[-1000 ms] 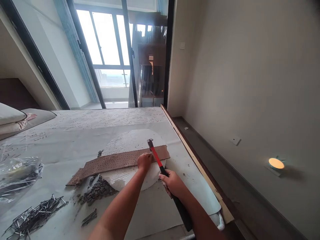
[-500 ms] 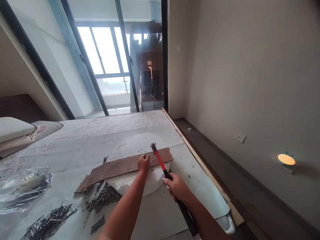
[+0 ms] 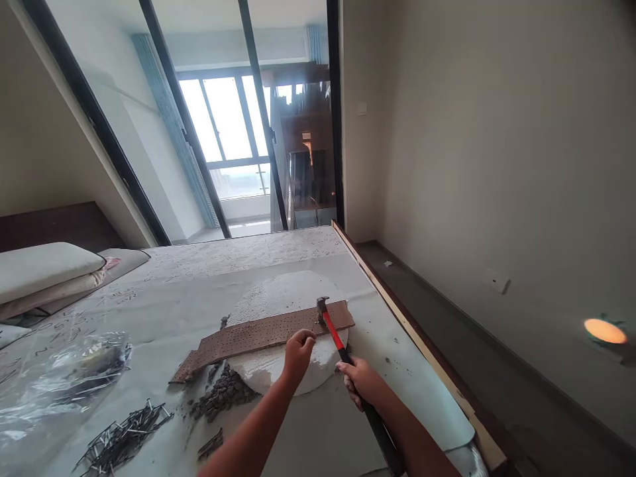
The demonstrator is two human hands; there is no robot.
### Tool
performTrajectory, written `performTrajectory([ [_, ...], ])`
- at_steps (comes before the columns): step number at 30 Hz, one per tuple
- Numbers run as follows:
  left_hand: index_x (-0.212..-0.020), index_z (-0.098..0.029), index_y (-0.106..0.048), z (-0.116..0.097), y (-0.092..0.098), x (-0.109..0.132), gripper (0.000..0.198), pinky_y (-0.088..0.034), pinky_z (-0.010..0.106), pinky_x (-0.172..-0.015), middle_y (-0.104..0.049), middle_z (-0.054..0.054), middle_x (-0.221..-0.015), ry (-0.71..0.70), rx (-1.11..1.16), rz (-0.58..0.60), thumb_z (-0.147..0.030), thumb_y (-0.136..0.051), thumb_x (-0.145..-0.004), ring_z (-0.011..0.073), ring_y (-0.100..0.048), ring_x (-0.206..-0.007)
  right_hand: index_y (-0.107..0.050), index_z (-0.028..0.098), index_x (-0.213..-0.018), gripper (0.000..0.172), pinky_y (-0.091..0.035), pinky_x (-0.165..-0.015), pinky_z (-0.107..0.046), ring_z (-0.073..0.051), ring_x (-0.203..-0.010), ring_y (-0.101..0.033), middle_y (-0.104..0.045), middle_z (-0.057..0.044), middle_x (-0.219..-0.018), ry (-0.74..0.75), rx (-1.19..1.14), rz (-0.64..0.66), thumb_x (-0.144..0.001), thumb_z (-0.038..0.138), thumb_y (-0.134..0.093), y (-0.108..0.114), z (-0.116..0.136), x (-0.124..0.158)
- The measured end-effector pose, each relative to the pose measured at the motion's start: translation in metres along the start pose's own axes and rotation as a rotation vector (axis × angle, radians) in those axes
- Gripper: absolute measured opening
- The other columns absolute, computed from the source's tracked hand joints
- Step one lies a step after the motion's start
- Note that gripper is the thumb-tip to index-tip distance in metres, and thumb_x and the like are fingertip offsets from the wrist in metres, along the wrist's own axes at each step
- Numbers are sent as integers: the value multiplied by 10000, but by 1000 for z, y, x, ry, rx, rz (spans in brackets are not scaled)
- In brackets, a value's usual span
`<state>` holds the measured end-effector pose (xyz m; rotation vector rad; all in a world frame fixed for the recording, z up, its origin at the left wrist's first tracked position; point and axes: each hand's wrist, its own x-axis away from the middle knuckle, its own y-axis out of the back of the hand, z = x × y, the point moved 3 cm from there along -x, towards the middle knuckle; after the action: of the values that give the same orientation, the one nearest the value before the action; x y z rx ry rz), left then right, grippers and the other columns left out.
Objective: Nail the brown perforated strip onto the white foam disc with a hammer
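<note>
My right hand (image 3: 362, 381) grips the black handle of a claw hammer (image 3: 334, 331) with a red neck. The hammer's metal head is over the right part of a brown perforated board (image 3: 263, 329), at or just above its surface. My left hand (image 3: 299, 354) is closed at the board's front edge, left of the hammer head; whatever its fingers hold, if anything, is hidden. Under the board lies a round white foam slab (image 3: 285, 288) with a rough surface. Grey crumbled chunks (image 3: 226, 394) are heaped by its left front.
A pile of loose nails (image 3: 126, 434) lies at the front left, with a smaller bunch (image 3: 211, 444) beside it. Behind are a clear plastic bag (image 3: 84, 364) and folded bedding (image 3: 50, 271). A wooden edge (image 3: 412, 334) runs along the right, with a wall and lit lamp (image 3: 605, 331) beyond.
The hammer head has come down toward the board. My left hand has drawn back from the board's top toward its front edge. The whole view has shifted slightly.
</note>
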<state>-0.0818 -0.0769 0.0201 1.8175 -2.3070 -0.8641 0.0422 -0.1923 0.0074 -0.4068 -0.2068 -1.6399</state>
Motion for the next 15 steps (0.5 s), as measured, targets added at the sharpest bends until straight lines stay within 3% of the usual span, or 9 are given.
performTrajectory([
  [4,-687,-185,-644,6,23,81,240,-430,248,-612,-613,34,-662,-71,-102,45,-302,-440,-734,153,-541,-631,-380,211,-779,184,-244,-260,-211,-77,-242,-333,-374,113,-415,-31,-7,4,-768,384,-443,-2,-4,-1],
  [7,-806,-197,-687,32,59,125,284,-442,247,-575,-629,42,-707,-33,-224,2,-341,-444,-779,152,-551,-602,-373,215,-760,201,-242,-260,-210,-71,-238,-326,-368,114,-422,-32,-12,-3,-766,400,-450,-3,-9,-2],
  [10,-812,-197,-692,66,109,147,270,-465,259,-610,-641,49,-751,51,-398,-52,-327,-458,-779,162,-581,-624,-357,220,-729,214,-253,-255,-213,-69,-242,-318,-366,111,-429,-27,-5,-6,-772,411,-445,-1,-13,1],
  [15,-891,-198,-683,111,182,154,289,-454,261,-761,-644,64,-950,226,-743,11,-212,-406,-812,181,-618,-852,-360,217,-710,210,-268,-260,-215,-72,-246,-324,-364,101,-421,-46,19,4,-784,393,-448,4,-15,9],
])
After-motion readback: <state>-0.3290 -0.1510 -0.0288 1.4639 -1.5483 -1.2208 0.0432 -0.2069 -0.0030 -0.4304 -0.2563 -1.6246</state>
